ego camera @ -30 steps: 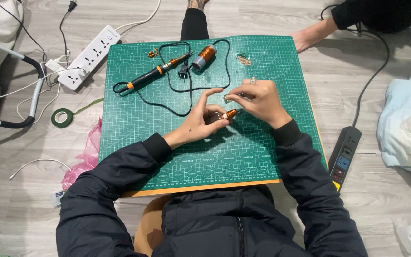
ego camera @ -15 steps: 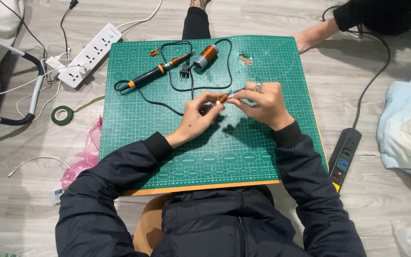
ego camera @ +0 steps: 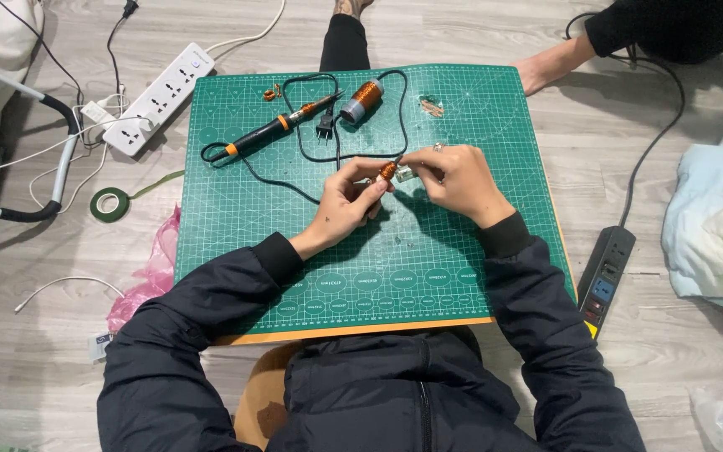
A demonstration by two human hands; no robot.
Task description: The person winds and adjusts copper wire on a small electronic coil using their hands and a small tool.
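Note:
Over the middle of a green cutting mat (ego camera: 428,251), my left hand (ego camera: 346,203) pinches a small orange copper-wound coil (ego camera: 387,171). My right hand (ego camera: 453,178) meets it from the right, fingers closed on a small clear part (ego camera: 405,173) touching the coil. Both hands hover just above the mat. On the mat's far side lie a black and orange soldering iron (ego camera: 274,130) with its black cord looped around, and a spool of copper wire (ego camera: 361,100).
A white power strip (ego camera: 161,99) lies off the mat's far left corner, with a roll of green tape (ego camera: 110,203) and a pink bag (ego camera: 148,276) on the left floor. A black power strip (ego camera: 606,274) lies at the right. Another person's hand (ego camera: 546,71) rests at the mat's far right.
Both hands have moved together toward the far side of the mat, keeping the small coil between them. The tools on the mat have stayed put.

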